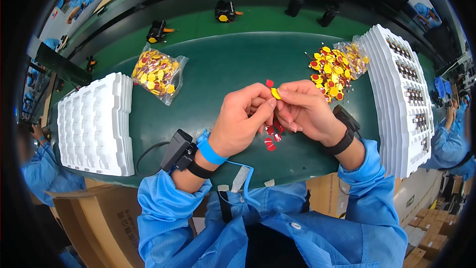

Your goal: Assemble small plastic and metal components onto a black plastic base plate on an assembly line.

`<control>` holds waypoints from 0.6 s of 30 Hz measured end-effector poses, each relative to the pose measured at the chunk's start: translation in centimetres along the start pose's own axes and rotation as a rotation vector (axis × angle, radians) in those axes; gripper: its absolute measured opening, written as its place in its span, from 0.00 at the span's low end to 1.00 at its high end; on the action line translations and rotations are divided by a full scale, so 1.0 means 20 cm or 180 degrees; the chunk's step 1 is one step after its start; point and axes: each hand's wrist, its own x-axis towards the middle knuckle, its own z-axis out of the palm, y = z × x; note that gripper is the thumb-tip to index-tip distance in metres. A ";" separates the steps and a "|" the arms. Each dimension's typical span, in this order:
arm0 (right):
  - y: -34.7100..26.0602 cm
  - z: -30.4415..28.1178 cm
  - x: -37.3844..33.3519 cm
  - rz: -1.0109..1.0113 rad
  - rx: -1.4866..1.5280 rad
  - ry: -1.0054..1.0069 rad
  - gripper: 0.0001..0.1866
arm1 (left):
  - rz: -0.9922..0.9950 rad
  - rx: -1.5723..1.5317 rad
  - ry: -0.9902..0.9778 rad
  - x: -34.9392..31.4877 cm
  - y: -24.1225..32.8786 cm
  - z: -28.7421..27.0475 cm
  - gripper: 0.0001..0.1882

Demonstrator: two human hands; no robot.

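Observation:
Over the middle of the table, my left hand (238, 119) and my right hand (310, 109) meet at a small yellow piece (275, 94). The thumb and forefinger of the right pinch it from the right side. Closed fingers of the left hand press against its lower left, partly covering it; any lead or wire on it is hidden. Small red round pieces (269, 144) lie loose beneath my hands. Another red piece (269, 83) is just beyond my fingertips. To the right is a loose heap of yellow and red pieces (332, 69), some still in a clear bag (354, 57).
A clear bag of yellow and red pieces (157, 73) lies at the left. Stacked white trays (94, 124) stand on the far left. Another white tray stack (396, 104) on the right holds rows of small dark parts. Black devices (225, 12) sit on the green strip behind.

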 end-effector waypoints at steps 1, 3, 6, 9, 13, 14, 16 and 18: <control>0.01 0.00 0.00 -0.0015 0.0009 0.0022 0.16 | 0.0082 0.0023 0.0109 0.00 -0.01 0.01 0.05; 0.01 0.00 0.00 0.0002 0.0053 0.0028 0.16 | 0.0137 0.0054 0.0183 0.00 -0.01 0.03 0.04; 0.02 0.02 0.00 0.0027 0.0116 0.0135 0.15 | 0.0168 0.0000 0.0312 0.00 -0.02 0.02 0.04; 0.00 0.04 0.00 -0.0007 0.0064 0.0234 0.14 | 0.0440 0.0451 0.0699 0.01 -0.01 0.03 0.03; -0.10 -0.05 -0.01 -0.0765 0.0260 0.0560 0.14 | 0.0987 0.1689 0.0800 0.05 -0.02 -0.03 0.02; -0.15 -0.08 -0.02 -0.0838 0.0401 0.0850 0.14 | 0.0981 0.1723 0.0772 0.06 0.01 -0.03 0.02; -0.19 -0.15 -0.03 -0.1340 0.0175 0.1224 0.13 | 0.1378 0.2919 0.0259 0.08 0.05 -0.03 0.02; -0.22 -0.21 -0.03 -0.1441 0.0287 0.1263 0.13 | 0.1666 0.3344 0.0002 0.15 0.06 0.01 0.03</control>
